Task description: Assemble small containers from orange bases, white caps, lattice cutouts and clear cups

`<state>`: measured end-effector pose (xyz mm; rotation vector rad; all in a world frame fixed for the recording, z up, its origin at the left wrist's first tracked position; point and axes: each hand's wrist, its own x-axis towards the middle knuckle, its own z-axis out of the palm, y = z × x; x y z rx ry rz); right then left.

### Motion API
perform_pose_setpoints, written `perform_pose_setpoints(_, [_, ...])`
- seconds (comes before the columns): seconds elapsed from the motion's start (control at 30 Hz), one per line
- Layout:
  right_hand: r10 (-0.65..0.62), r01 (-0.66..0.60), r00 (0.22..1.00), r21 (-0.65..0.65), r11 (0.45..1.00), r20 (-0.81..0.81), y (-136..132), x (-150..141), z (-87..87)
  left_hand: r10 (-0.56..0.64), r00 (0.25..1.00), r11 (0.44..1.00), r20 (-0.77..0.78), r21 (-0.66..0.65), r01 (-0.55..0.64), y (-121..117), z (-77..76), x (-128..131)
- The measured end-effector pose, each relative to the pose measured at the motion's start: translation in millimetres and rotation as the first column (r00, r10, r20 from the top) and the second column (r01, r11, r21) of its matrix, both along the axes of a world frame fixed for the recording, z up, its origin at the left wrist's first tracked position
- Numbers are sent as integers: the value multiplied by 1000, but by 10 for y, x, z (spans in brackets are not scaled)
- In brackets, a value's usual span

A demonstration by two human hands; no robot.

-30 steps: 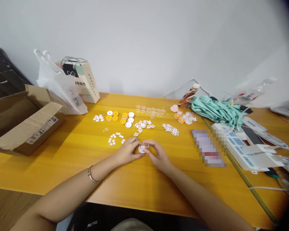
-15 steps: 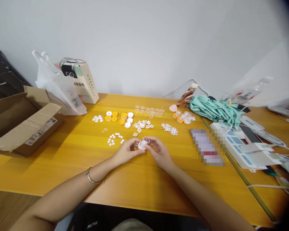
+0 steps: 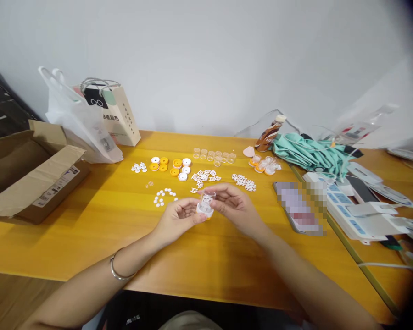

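Note:
Above the table, my left hand (image 3: 179,221) is closed around a white round base (image 3: 204,211) with orange showing at its underside. On this base stands a clear plastic cup (image 3: 208,196), with white lattice pieces visible through its wall. The fingers of my right hand (image 3: 234,207) grip the cup's side and upper part. Beyond my hands lie white openwork pieces (image 3: 204,175) and another group of them (image 3: 244,182). White button-like caps (image 3: 159,200) sit left of my left hand. Further back are orange and white discs (image 3: 174,172) and several upright clear cups (image 3: 211,156).
An open cardboard box (image 3: 51,183) and a white plastic bag (image 3: 79,123) stand left. At right are clear-topped orange pieces (image 3: 261,163), a brown bottle (image 3: 269,135), a folded green umbrella (image 3: 306,153), a phone (image 3: 298,208) and a power strip (image 3: 344,208) with cables.
The clear cup now stands upright on the base, where before it was tilted between my fingers. My right hand has risen slightly to the right; the view has shifted a little.

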<state>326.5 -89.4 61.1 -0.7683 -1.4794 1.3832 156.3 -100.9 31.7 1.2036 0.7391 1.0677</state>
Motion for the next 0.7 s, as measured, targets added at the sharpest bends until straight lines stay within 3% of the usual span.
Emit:
perform_pose_setpoints(0.3, [-17,17,1000,8,1000,-26,14,-58,13,49,999,998,9,48,-49,1,2,1])
perform_pose_setpoints(0.7, [-134,143,988,117,983,-79,-21,-72,-212,90,994,995,-54,55,-87,-6,-27,18])
